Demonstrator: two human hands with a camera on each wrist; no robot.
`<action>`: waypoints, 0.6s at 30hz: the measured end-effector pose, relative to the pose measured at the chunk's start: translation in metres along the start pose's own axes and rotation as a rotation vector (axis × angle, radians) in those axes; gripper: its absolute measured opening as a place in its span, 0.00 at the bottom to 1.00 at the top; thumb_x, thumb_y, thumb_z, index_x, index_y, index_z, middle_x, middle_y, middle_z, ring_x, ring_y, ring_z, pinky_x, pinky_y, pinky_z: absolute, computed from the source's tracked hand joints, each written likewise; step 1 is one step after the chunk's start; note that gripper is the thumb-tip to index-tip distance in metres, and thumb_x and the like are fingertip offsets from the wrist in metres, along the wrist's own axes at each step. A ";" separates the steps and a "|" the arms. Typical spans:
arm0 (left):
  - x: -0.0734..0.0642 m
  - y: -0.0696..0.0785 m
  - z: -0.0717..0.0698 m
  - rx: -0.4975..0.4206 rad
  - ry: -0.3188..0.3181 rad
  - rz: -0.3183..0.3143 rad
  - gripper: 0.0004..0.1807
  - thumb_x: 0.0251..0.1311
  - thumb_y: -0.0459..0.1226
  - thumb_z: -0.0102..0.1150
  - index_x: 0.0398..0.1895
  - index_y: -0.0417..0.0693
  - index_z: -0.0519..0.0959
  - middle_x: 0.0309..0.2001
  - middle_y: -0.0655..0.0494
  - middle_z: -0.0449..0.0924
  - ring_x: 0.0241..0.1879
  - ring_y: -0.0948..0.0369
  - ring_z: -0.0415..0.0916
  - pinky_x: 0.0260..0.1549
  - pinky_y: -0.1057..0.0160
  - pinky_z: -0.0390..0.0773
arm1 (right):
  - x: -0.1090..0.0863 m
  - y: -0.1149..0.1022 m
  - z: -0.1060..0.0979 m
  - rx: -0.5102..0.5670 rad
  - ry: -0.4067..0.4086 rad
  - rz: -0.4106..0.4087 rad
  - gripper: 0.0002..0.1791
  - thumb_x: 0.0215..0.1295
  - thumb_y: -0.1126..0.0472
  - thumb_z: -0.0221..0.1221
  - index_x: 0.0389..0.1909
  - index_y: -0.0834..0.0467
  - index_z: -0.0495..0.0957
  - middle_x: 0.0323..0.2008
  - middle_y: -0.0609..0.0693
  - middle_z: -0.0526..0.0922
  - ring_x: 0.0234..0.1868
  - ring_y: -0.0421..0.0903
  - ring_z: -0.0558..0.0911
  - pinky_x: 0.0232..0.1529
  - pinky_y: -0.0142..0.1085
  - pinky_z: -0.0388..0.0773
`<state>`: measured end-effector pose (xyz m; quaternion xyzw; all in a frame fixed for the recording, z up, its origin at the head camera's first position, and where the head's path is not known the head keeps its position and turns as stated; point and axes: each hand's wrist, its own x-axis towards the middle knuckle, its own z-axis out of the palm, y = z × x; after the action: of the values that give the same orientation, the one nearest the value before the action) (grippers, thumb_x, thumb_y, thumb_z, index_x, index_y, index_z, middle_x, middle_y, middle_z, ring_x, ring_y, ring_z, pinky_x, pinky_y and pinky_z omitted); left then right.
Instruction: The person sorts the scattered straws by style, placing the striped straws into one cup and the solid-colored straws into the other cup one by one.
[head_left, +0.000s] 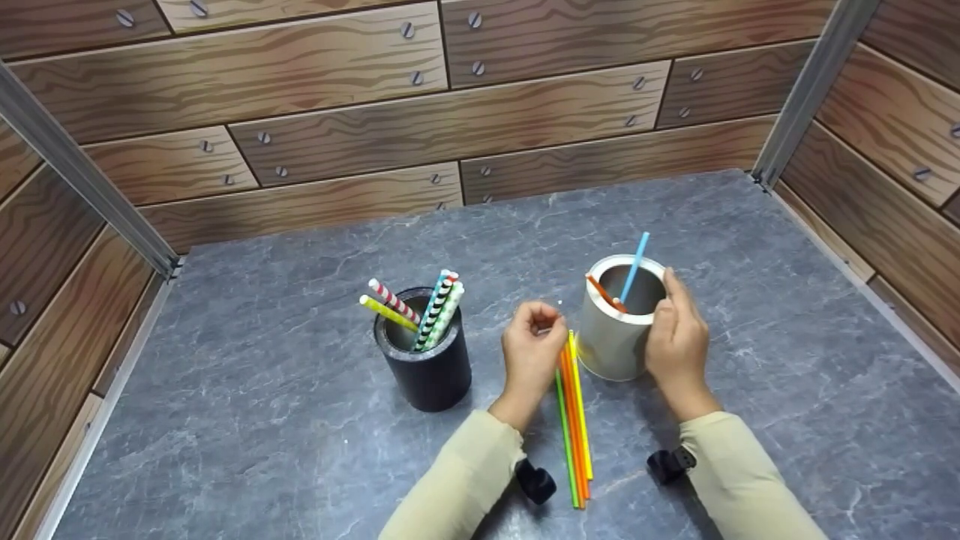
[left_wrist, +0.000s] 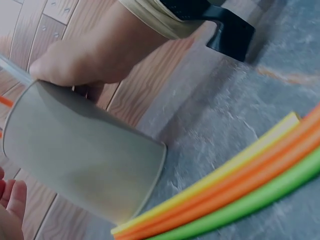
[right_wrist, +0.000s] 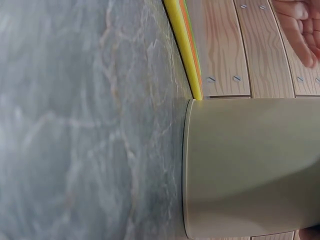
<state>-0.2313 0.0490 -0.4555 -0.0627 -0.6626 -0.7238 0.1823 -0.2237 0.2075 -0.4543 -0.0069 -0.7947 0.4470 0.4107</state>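
A pale grey can [head_left: 611, 349] stands upright to the right of the middle, with a blue straw [head_left: 636, 262] and orange straws [head_left: 598, 287] leaning in it. My right hand [head_left: 679, 356] grips its right side, thumb near the rim. To the can's left my left hand [head_left: 531, 349] hovers with loosely bent fingers and nothing in them. Its relaxed fingers [right_wrist: 296, 35] show in the right wrist view. Beneath and beside it lies a row of plain straws, green, orange and yellow [head_left: 580, 409], their far ends close to the can's base.
A black cup [head_left: 435, 382] stands left of my left hand, holding several patterned paper straws [head_left: 431, 326]. The grey marbled table [head_left: 262, 360] is bounded by wood-print walls [head_left: 337, 142] at the back and sides. Metal posts [head_left: 814, 94] stand at the corners.
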 end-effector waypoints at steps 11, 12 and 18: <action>-0.011 -0.016 -0.010 0.107 -0.035 -0.068 0.06 0.41 0.24 0.57 0.25 0.37 0.74 0.26 0.49 0.77 0.26 0.69 0.73 0.29 0.70 0.78 | -0.001 0.001 0.001 -0.007 0.000 0.002 0.23 0.64 0.65 0.42 0.58 0.69 0.69 0.56 0.66 0.73 0.59 0.63 0.70 0.63 0.43 0.63; -0.013 -0.018 -0.011 0.130 -0.044 -0.077 0.06 0.40 0.24 0.57 0.25 0.38 0.74 0.26 0.50 0.77 0.26 0.69 0.73 0.29 0.70 0.77 | -0.001 0.000 0.001 -0.005 -0.001 0.001 0.23 0.65 0.65 0.42 0.58 0.70 0.69 0.56 0.66 0.73 0.59 0.63 0.70 0.63 0.43 0.63; -0.020 -0.024 -0.014 0.273 -0.111 -0.094 0.08 0.39 0.25 0.57 0.26 0.38 0.74 0.25 0.51 0.78 0.26 0.66 0.75 0.28 0.72 0.77 | -0.001 0.000 0.001 0.000 0.002 0.000 0.23 0.65 0.65 0.42 0.57 0.70 0.69 0.56 0.66 0.73 0.59 0.63 0.70 0.64 0.43 0.63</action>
<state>-0.2192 0.0401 -0.4857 -0.0461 -0.7660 -0.6302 0.1183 -0.2235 0.2065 -0.4547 -0.0076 -0.7943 0.4470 0.4115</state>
